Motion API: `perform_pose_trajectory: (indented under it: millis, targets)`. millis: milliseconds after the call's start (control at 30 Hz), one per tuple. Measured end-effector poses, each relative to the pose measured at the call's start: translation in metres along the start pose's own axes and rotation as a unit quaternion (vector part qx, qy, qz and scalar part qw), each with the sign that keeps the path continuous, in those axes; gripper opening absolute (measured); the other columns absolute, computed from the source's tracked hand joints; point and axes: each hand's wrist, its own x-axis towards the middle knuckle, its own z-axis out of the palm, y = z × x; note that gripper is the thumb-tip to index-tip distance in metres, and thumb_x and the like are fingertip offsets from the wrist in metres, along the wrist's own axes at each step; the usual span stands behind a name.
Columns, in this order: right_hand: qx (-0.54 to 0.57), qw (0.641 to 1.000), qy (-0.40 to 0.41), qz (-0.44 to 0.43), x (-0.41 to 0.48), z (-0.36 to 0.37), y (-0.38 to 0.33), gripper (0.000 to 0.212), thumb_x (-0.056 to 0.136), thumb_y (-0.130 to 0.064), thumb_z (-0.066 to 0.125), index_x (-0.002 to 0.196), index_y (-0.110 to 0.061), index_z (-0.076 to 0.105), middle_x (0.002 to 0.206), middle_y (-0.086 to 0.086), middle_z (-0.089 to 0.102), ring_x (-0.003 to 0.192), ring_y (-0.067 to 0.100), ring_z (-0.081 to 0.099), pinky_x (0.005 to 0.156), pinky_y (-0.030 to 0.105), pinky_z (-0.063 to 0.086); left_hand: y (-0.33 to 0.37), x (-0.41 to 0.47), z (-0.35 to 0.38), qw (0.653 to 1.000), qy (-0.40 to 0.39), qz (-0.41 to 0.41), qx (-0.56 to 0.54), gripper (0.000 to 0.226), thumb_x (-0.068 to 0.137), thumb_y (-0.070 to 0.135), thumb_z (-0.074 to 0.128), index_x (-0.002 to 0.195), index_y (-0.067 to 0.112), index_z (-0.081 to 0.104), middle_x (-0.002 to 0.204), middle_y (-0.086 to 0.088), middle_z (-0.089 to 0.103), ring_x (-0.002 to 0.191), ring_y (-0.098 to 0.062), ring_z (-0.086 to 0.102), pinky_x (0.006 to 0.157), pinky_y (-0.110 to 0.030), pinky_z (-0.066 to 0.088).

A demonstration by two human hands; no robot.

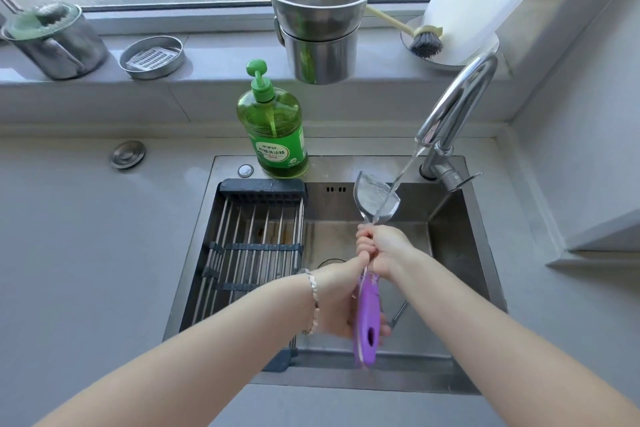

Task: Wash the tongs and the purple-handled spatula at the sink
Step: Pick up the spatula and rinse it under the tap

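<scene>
**Spatula held under running water over the sink**

Low in the centre of the frame, the purple-handled spatula point(367, 308) is held over the sink point(460, 239) with both hands. The purple handle is gripped by the left hand point(341, 302), its fingers closed around it from behind; a bracelet point(311, 291) is worn on that wrist. Just above, the metal neck is clasped by the right hand point(381, 248), fingers curled shut around it. The blade is tilted upward at centre right and is struck by the water stream point(405, 170) from the faucet point(453, 114). A thin metal piece lies in the basin beside the handle; whether it is the tongs cannot be told. A drying rack point(252, 239) is laid across the left half of the sink. On the sink's far rim a green soap bottle point(273, 128) is stood. Farther back, on the windowsill, stacked steel pots point(318, 24), a small grater dish point(151, 57) and a dish brush point(424, 42) are seen.
</scene>
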Motion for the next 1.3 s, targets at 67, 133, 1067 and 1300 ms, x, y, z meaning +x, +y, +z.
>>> perform_pose_trajectory:
  millis: [67,133,1067,1300]
  targets:
    - [-0.077,0.997,-0.001,-0.025,-0.001,-0.001,-0.008,0.027,0.096,-0.002,0.043,0.069,-0.005,0.045,0.038,-0.001,0.036,0.020,0.001,0.021,0.022,0.012,0.014,0.015,0.013,-0.001,0.995,0.069,0.057,0.034,0.062,0.089,0.064,0.034,0.087,0.004,0.053,0.080,-0.013,0.057,0.069,-0.023,0.057,0.071,-0.036,0.049]
    - [-0.153,0.985,-0.040,-0.063,-0.004,0.001,-0.018,0.027,0.098,-0.014,0.045,0.073,-0.007,0.050,0.038,-0.005,0.037,0.024,0.000,0.024,0.025,0.011,0.014,0.037,0.020,-0.003,0.980,0.115,0.160,0.020,0.059,0.088,0.061,0.036,0.092,0.006,0.056,0.081,-0.008,0.055,0.069,-0.020,0.053,0.073,-0.031,0.043]
    - [-0.637,0.754,-0.138,-0.079,0.004,-0.010,-0.064,0.060,0.094,-0.054,0.036,0.053,-0.014,0.055,0.039,0.000,0.048,0.029,0.011,0.040,0.034,0.014,0.033,0.094,-0.006,-0.067,0.726,0.114,0.373,-0.566,0.042,0.101,0.026,0.030,0.060,0.016,0.030,0.025,0.009,0.028,0.019,-0.006,0.028,0.053,-0.023,0.031]
    - [-0.650,0.660,0.029,-0.377,0.011,-0.012,-0.048,0.053,0.098,-0.028,0.032,0.049,-0.014,0.048,0.058,0.017,0.061,0.058,0.030,0.057,0.063,0.038,0.047,0.094,-0.011,-0.070,0.707,0.149,0.355,-0.593,0.037,0.097,0.015,0.029,0.061,0.015,0.030,0.024,0.008,0.028,0.017,-0.007,0.026,0.050,-0.022,0.030]
